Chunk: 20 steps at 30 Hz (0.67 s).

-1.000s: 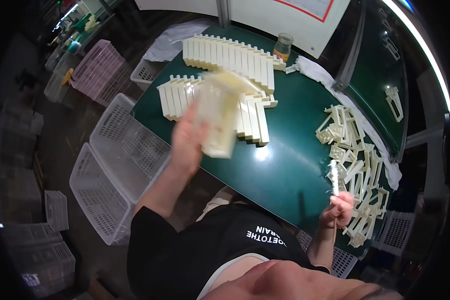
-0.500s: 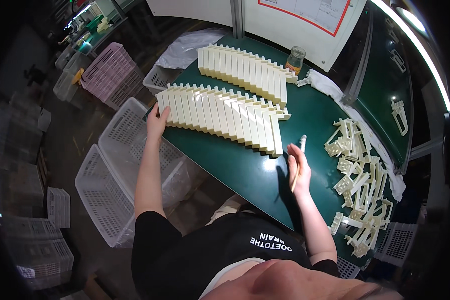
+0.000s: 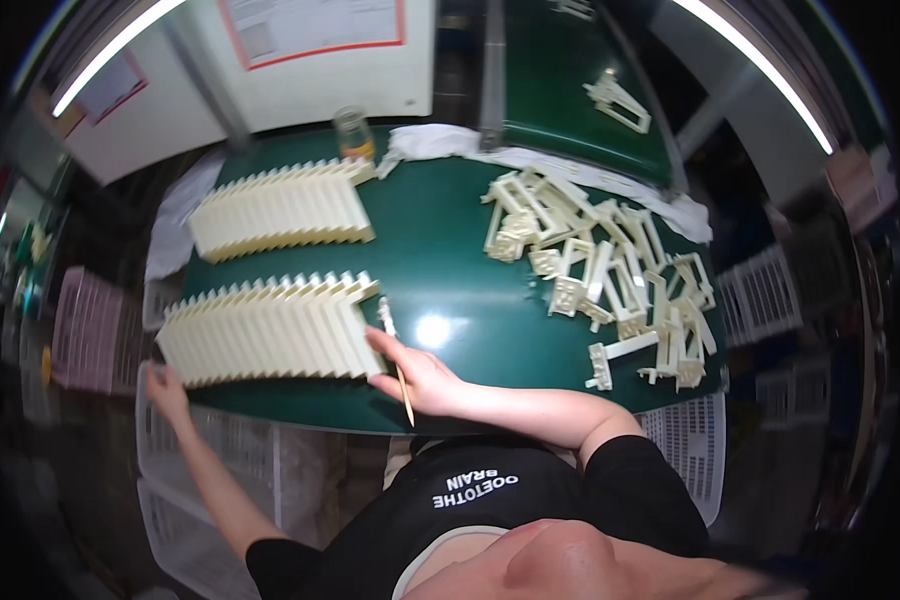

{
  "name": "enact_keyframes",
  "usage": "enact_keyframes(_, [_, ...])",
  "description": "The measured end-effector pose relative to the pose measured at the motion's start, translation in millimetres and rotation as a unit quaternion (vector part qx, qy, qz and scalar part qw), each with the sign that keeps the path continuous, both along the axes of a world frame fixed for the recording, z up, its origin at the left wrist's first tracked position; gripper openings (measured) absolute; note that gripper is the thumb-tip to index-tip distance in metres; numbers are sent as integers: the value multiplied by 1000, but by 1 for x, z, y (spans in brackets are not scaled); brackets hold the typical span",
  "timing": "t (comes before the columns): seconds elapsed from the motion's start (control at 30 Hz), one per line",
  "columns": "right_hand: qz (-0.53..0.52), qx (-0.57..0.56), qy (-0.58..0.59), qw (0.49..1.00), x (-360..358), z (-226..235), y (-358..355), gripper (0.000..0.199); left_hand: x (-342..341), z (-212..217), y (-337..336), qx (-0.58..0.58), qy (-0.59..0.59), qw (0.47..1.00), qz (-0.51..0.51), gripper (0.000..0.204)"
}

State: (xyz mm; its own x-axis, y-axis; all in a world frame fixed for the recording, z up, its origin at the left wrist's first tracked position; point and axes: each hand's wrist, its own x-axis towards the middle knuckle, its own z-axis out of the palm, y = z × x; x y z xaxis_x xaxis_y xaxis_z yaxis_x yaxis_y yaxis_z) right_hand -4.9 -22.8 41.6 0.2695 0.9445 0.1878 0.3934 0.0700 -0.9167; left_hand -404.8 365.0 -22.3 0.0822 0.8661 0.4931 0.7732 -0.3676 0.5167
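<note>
A slanting row of cream plastic parts (image 3: 270, 335) stands packed side by side near the table's front edge. At its left end is my left hand (image 3: 168, 393), thumb and fingers apart by the lower corner; whether it touches is hard to tell. My right hand (image 3: 422, 382) is at the other end, fingertips against the last part. It also holds a thin wooden stick (image 3: 404, 388) with a white wrapped tip, which points away from me. Behind lies a second, similar row (image 3: 280, 215).
Loose cream frames (image 3: 620, 282) lie heaped on the right of the green table (image 3: 440, 225). A glass jar (image 3: 352, 133) and white cloth (image 3: 435, 142) sit at the back. Beyond is a green surface (image 3: 580, 120) bearing another frame. Clear crates (image 3: 205, 440) stand below left, a pink crate (image 3: 85, 330) farther left.
My view has turned to the right. My right hand, earlier apart from the row, is now against its right end with the stick. My left hand has shifted lower at the left end.
</note>
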Motion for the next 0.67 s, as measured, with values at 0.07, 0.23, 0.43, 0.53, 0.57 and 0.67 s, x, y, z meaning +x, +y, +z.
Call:
enact_keyframes(0.07, [25,-128,-86,988,43,53,-21,62,111,70,-89,89,-77,993,-6,41])
enact_keyframes(0.23, [-152,45,-243,957,204,113,-41,34,261,152,-276,-137,-170,836,-502,32])
enact_keyframes(0.43, [-458,-70,-499,733,454,114,-78,30,387,105,-372,-307,-38,573,-759,34])
enact_keyframes(0.53, [-473,-167,-515,695,512,94,-94,29,412,83,-382,-364,-46,562,-741,35])
enact_keyframes(0.57, [-471,-228,-502,689,524,83,-98,29,416,75,-383,-388,-36,580,-715,35])
enact_keyframes(0.67, [-443,-317,-557,627,546,64,-103,29,420,66,-382,-448,-14,607,-657,36])
